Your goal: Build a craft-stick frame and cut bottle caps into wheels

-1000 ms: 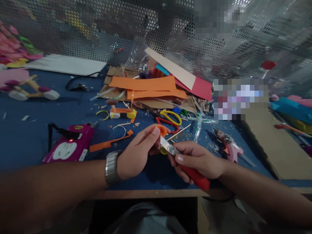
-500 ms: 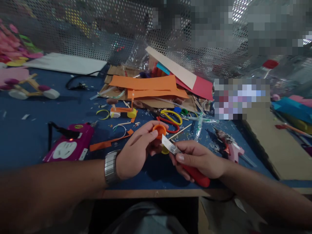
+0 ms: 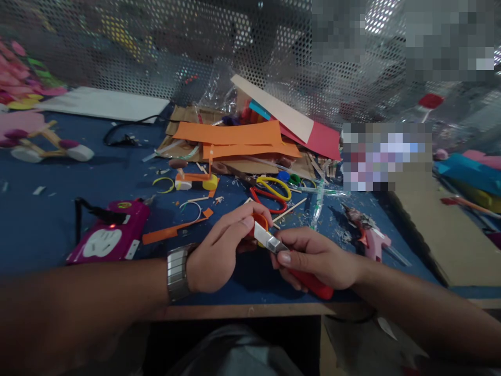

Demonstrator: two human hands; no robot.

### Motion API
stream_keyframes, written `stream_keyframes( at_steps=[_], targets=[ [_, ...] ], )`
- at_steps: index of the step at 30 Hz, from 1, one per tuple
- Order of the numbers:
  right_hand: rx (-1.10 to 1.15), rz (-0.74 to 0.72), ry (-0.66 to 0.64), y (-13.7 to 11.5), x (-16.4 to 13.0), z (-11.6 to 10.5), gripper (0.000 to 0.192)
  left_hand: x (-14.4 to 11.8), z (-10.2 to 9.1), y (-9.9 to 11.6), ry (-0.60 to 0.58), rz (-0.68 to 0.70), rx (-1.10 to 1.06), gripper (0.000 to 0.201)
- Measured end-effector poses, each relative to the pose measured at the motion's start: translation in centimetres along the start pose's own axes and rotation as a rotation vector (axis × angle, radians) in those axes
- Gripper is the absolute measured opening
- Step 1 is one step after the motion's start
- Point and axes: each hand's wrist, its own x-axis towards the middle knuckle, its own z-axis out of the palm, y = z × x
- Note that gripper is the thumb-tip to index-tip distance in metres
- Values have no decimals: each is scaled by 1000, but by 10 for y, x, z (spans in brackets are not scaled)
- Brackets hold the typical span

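Between the thumb and fingers of my left hand (image 3: 221,250) is an orange bottle cap (image 3: 260,220), its hollow side partly facing me. My right hand (image 3: 313,256) is closed around the red handle of a utility knife (image 3: 311,283). The knife's blade (image 3: 263,235) points up and left and overlaps the cap's opening; whether it touches the inside wall I cannot tell. A bit of yellow shows just behind the blade, mostly hidden. Both hands are above the blue table near its front edge.
Scissors (image 3: 279,189) with yellow and red handles lie beyond my hands. A pink glue gun (image 3: 373,243) is to the right, beside a cardboard sheet (image 3: 450,235). At left sit a purple device (image 3: 113,230) and an orange strip (image 3: 160,235). Orange paper (image 3: 230,133) lies behind.
The cap has tilted in my left hand and sits slightly lower. The blade has shifted left and now overlaps the cap's mouth more. Both hands keep their grip.
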Motion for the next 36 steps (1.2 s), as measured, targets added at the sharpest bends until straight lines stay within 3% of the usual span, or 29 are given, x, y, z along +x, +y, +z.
stream_keyframes(
  at_steps=[4,9,16,24,36],
  targets=[
    [13,13,-29,1,1,-1,43,-3,1,-2,-42,44,52,56],
    [53,36,-70,0,1,-1,41,-3,0,8,-28,107,155,54],
    [82,11,-123,-1,0,-3,38,1,2,16,-9,29,19,59],
    [52,36,-97,0,-1,-2,41,1,0,15,21,61,179,44],
    [22,80,-133,2,-2,-1,43,-3,2,12,-100,72,303,34]
  ],
)
